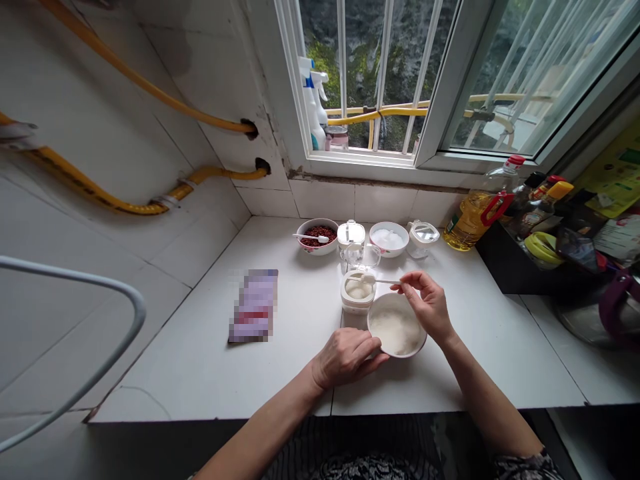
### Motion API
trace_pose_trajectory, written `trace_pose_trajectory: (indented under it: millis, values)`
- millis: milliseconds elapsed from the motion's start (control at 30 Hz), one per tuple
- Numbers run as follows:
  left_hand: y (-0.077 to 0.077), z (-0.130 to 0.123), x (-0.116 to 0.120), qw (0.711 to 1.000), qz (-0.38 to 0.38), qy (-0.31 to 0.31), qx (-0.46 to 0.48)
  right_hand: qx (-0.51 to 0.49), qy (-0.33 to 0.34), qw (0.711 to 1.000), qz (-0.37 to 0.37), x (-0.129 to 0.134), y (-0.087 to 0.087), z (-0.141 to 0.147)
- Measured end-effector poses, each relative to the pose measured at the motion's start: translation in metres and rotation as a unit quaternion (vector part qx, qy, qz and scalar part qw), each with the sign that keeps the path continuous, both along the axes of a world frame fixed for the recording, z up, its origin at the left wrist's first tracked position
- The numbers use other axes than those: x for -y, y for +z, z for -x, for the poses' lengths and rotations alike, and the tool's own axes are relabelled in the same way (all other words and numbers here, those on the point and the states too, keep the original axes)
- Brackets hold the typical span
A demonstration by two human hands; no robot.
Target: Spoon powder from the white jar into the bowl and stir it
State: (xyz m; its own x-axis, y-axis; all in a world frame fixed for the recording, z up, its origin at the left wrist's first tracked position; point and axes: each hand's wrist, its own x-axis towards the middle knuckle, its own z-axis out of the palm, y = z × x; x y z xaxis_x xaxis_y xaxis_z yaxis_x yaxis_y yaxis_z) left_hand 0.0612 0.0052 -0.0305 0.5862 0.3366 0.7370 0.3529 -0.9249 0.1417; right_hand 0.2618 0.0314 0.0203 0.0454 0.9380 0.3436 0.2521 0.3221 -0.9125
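My left hand [349, 357] grips the near left rim of a white bowl [397, 327] holding a pale, powdery or grainy substance. Between the thumb and fingers of my right hand [425, 303] is the handle of a small white spoon [385, 281]. Its head is over the mouth of a white seasoning jar [357, 303], whose clear lid [361, 256] stands flipped up at the back. The jar has similar pale contents inside. The bowl sits just right of the jar, close against it.
Behind stand a bowl of dark red grains [318, 245] with a white spoon, a second jar [351, 235], a bowl of white powder [389, 241] and another lidded jar [423, 237]. A purple packet [255, 307] lies left. An oil bottle [470, 217] and dark condiment box [520, 273] stand right.
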Motion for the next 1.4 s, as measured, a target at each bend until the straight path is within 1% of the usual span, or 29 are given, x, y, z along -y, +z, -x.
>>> trace_pose_trajectory:
  millis: [67,133,200,233,267,333,433,533,633,700,767,833,933,1033,1200,1300,1400]
  values:
    - [0.000,0.000,0.000,1.000,0.002,0.001,0.000,0.097,0.017,0.993,-0.063,0.001,-0.002,0.002]
    - [0.000,0.000,0.000,1.000,0.005,-0.001,-0.001,0.178,0.037,0.974,-0.134,0.001,-0.002,0.002]
    - [-0.001,0.000,0.000,1.000,0.006,-0.002,0.000,0.201,0.035,0.963,-0.179,0.002,-0.001,0.001]
    - [-0.001,0.000,0.000,1.000,0.005,-0.003,0.001,0.191,0.025,0.964,-0.181,0.002,0.000,0.000]
    - [-0.001,0.000,0.000,1.000,0.005,-0.004,0.002,0.174,0.009,0.970,-0.171,0.003,0.001,-0.002]
    - [-0.001,0.000,0.000,1.000,0.004,-0.005,0.002,0.131,-0.019,0.983,-0.126,0.005,0.005,-0.006]
    - [-0.001,0.000,0.000,1.000,0.008,-0.002,-0.001,0.103,-0.036,0.992,-0.066,0.006,0.008,-0.014]
    - [-0.002,0.001,0.000,1.000,0.008,0.000,-0.002,0.155,-0.011,0.987,-0.049,0.004,0.007,-0.016]
    - [-0.001,0.001,0.000,1.000,0.004,-0.002,-0.004,0.216,0.043,0.974,-0.051,0.003,0.004,-0.010]
    - [0.000,0.001,0.000,1.000,0.004,-0.001,-0.005,0.229,0.069,0.970,-0.044,0.003,0.004,-0.006]
    - [0.000,0.001,0.000,1.000,0.002,0.000,-0.004,0.218,0.072,0.973,-0.030,0.004,0.004,-0.004]
    - [0.000,0.000,0.000,1.000,0.000,0.000,-0.002,0.182,0.063,0.981,0.000,0.004,0.006,-0.005]
    - [-0.001,0.000,0.000,1.000,-0.001,0.001,0.001,0.087,0.053,0.992,0.071,0.002,0.008,-0.011]
    - [-0.001,0.000,0.000,1.000,0.003,-0.001,-0.004,0.000,0.038,0.992,0.117,-0.001,0.009,-0.014]
    - [0.000,0.000,0.000,1.000,0.003,0.002,-0.005,-0.069,0.034,0.988,0.132,-0.005,0.012,-0.016]
    - [0.000,0.000,0.000,1.000,0.005,0.001,-0.002,-0.086,0.028,0.987,0.136,-0.006,0.011,-0.017]
    - [-0.001,0.000,-0.001,1.000,0.004,-0.002,0.001,-0.098,0.014,0.987,0.125,-0.006,0.009,-0.016]
